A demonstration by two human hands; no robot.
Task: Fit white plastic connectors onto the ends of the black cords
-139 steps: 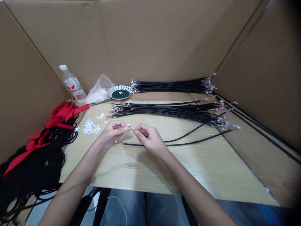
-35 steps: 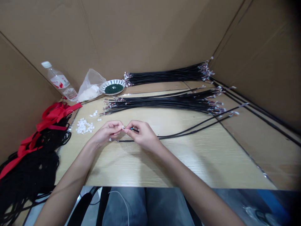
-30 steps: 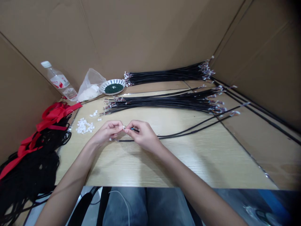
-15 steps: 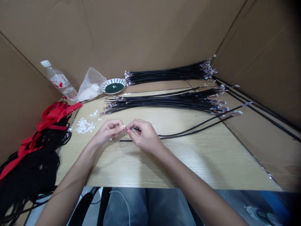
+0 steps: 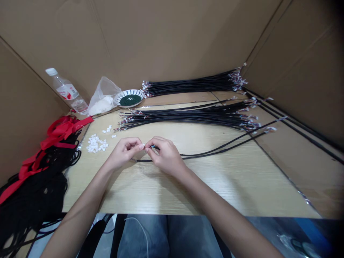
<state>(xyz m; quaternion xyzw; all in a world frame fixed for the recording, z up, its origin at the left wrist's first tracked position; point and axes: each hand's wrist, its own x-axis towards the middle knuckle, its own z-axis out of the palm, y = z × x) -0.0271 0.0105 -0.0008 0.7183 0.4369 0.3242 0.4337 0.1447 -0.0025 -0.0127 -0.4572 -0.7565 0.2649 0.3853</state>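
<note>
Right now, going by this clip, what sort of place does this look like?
Most likely a small hand-assembly bench for wiring: a wooden table boxed in by cardboard walls, bundles of black cables with small terminated ends, and a heap of white plastic connector housings near the left hand.

**Dish** (image 5: 129, 98): white, with dark radial stripes around dark green **granules** (image 5: 130, 100). Left of the dish: **bottle** (image 5: 67, 91) with a red-and-white label; white **clips** (image 5: 95, 143); red **ribbon** (image 5: 63, 128) over black **cord** (image 5: 34, 190). In front of the dish: black **wires** (image 5: 188, 116) with pale, multicoloured ends; white **connector** (image 5: 143, 145); pale wood-grain **table** (image 5: 215, 186). Behind the dish: plain tan **cardboard** (image 5: 150, 36).
</note>
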